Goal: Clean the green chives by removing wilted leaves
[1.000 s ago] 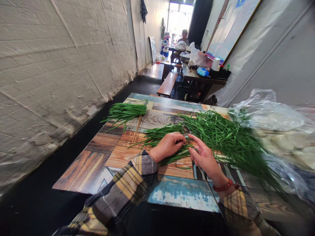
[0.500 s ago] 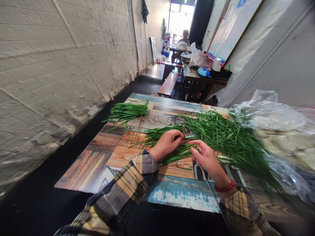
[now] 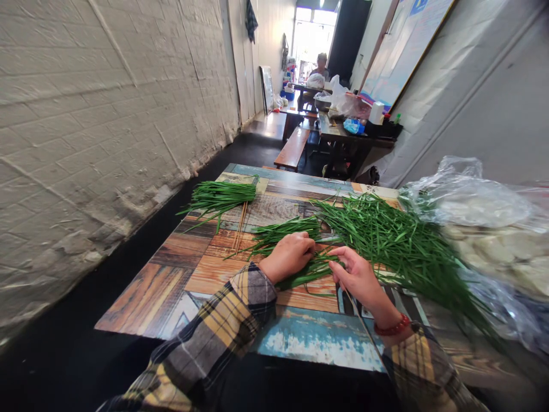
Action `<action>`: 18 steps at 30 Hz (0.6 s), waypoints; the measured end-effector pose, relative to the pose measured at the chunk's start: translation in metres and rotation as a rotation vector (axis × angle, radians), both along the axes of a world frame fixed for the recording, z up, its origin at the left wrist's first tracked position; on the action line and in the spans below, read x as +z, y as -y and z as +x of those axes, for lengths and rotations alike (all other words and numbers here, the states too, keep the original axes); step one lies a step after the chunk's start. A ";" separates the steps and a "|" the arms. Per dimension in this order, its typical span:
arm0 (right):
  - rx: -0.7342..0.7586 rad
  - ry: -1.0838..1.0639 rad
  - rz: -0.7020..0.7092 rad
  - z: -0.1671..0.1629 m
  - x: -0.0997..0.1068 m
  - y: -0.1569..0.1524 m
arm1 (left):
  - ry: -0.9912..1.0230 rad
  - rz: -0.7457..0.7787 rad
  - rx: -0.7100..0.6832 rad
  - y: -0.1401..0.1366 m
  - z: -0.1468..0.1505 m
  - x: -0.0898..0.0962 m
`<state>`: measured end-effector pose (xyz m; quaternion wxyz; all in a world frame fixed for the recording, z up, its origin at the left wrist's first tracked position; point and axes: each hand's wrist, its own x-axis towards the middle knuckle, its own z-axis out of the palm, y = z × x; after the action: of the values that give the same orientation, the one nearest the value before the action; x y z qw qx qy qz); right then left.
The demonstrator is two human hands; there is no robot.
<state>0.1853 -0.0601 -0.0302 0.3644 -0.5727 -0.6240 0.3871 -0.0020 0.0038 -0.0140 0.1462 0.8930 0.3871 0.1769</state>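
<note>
My left hand [image 3: 291, 256] is closed over a small bunch of garlic chives [image 3: 309, 271] lying on the patterned table [image 3: 163, 280]. Beside it, my right hand [image 3: 354, 274] pinches a thin wooden skewer [image 3: 362, 320] that slants down toward my right sleeve; the skewer's tip is hard to make out among the chive ends. Just behind my left hand lies another row of chives [image 3: 274, 233]. Farther left, a neat chive bundle [image 3: 225, 194] rests across several skewers [image 3: 241, 229]. A large loose chive heap [image 3: 386, 234] spreads to the right of my hands.
At the right edge sits a clear plastic bag [image 3: 476, 194] with pale round pieces [image 3: 493, 249] under it. A textured wall [image 3: 107, 143] runs along the left. Beyond the table are a wooden bench [image 3: 294, 149], a cluttered second table [image 3: 338, 134] and a person [image 3: 321, 63].
My left hand has shifted slightly down and left, its fingers curling in more over the chives. My right hand is lowered a little, still with the skewer.
</note>
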 end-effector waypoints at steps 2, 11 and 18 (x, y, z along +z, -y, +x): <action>-0.004 -0.004 -0.006 -0.001 0.001 0.000 | 0.035 -0.006 0.008 -0.001 0.001 -0.002; -0.021 -0.019 -0.022 -0.002 0.005 0.001 | 0.579 -0.363 0.042 -0.012 0.006 -0.009; -0.024 0.004 -0.025 -0.004 0.008 0.000 | 0.698 -0.534 0.028 -0.007 0.007 0.004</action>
<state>0.1810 -0.0605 -0.0223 0.3607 -0.5852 -0.6130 0.3893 0.0052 0.0106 -0.0102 0.4916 0.7054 0.3587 0.3635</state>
